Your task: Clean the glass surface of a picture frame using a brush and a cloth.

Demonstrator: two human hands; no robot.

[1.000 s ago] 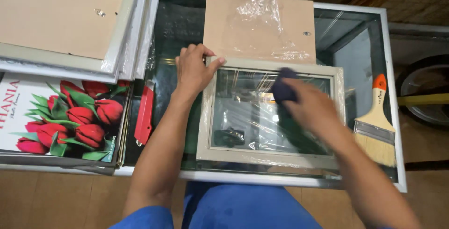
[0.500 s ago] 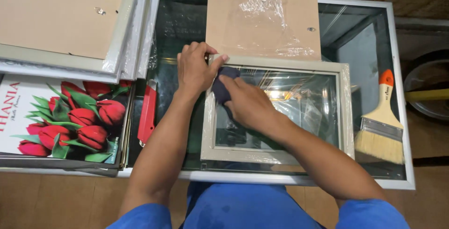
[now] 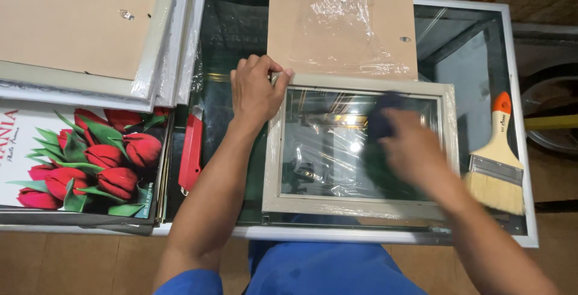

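Observation:
A pale picture frame (image 3: 274, 168) with a glass pane lies on a glass-topped table (image 3: 385, 235). My left hand (image 3: 256, 90) presses on the frame's upper left corner, fingers curled over its edge. My right hand (image 3: 412, 150), blurred by motion, is shut on a dark cloth (image 3: 382, 120) that rests on the right part of the pane. Plastic film shows under the glass.
A brown backing board (image 3: 343, 30) with crumpled plastic film lies just behind the frame. A paintbrush with an orange-tipped handle (image 3: 497, 162) lies at the right. A red utility knife (image 3: 191, 153) sits left of the frame. Stacked frames (image 3: 78, 30) and a red tulip print (image 3: 84, 162) fill the left.
My right hand with the cloth has swept from the pane's upper left corner over to its right side. My left hand has stayed on the frame's corner.

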